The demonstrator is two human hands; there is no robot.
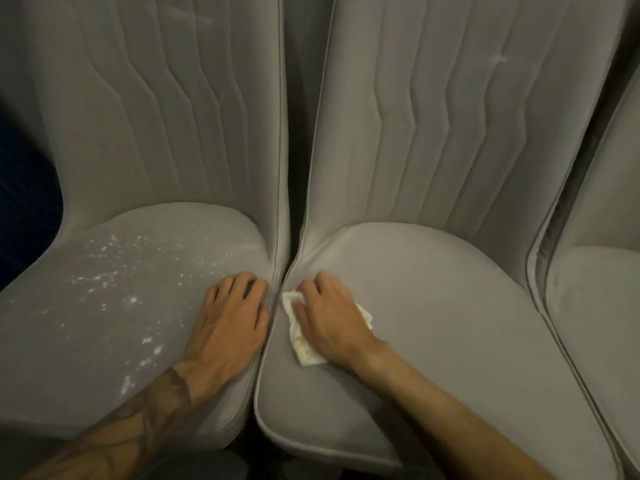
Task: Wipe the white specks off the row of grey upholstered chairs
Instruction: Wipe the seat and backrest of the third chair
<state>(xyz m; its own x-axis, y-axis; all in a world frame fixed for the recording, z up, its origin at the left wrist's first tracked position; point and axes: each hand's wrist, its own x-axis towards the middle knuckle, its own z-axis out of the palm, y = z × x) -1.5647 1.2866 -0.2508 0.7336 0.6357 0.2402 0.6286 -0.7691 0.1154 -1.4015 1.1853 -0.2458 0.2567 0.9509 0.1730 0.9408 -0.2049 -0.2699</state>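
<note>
The right hand (329, 320) presses a crumpled white cloth (304, 344) flat under curled fingers onto the middle seat (433, 323), at its left edge; the cloth looks limp and light, best bunched in the palm; the left hand (232, 317) rests spread on the speckled left seat (86, 323), where white specks (114, 271) remain.

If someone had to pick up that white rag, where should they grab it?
Probably its lower corner, coming from the front edge of the seat: that end of the rag sticks out flat from under the right hand, which covers its middle.
</note>
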